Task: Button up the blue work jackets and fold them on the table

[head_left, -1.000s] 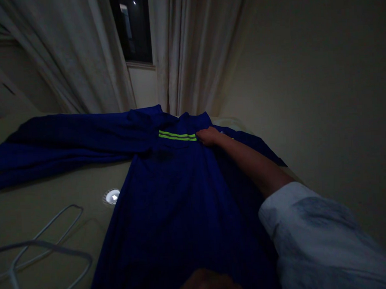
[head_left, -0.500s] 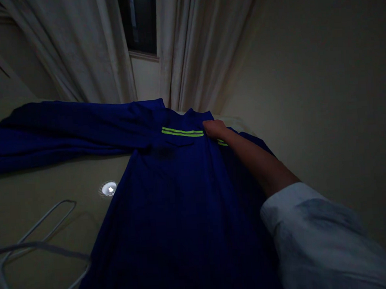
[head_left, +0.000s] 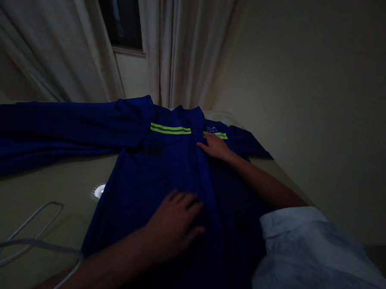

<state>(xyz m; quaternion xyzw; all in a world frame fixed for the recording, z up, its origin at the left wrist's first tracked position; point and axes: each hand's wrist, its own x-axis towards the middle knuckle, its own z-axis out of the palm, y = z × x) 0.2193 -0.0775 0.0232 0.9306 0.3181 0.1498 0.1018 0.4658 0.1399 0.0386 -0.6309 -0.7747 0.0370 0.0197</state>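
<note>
A dark blue work jacket (head_left: 142, 168) with yellow-green reflective stripes lies spread out, front up, its collar at the far end. One sleeve stretches to the left. On the chest, beside the front edge and just under the right-hand stripe, my right hand (head_left: 215, 146) rests with thumb and fingers apart. My left hand (head_left: 176, 225) is over the lower front of the jacket, fingers spread and slightly blurred; whether it touches the cloth I cannot tell. Neither hand grips anything that I can see.
The jacket lies on a pale greenish bed-like surface (head_left: 68, 177). White cable or wire loops (head_left: 38, 217) sit at the lower left, near my left forearm. A bright round white object (head_left: 100, 191) lies by the jacket's left edge. Curtains (head_left: 188, 45) and a wall (head_left: 306, 91) stand behind.
My right hand has let go of the jacket's front edge near the collar and come down, opening flat. My left hand has come into view from the lower left. The view has shifted right.
</note>
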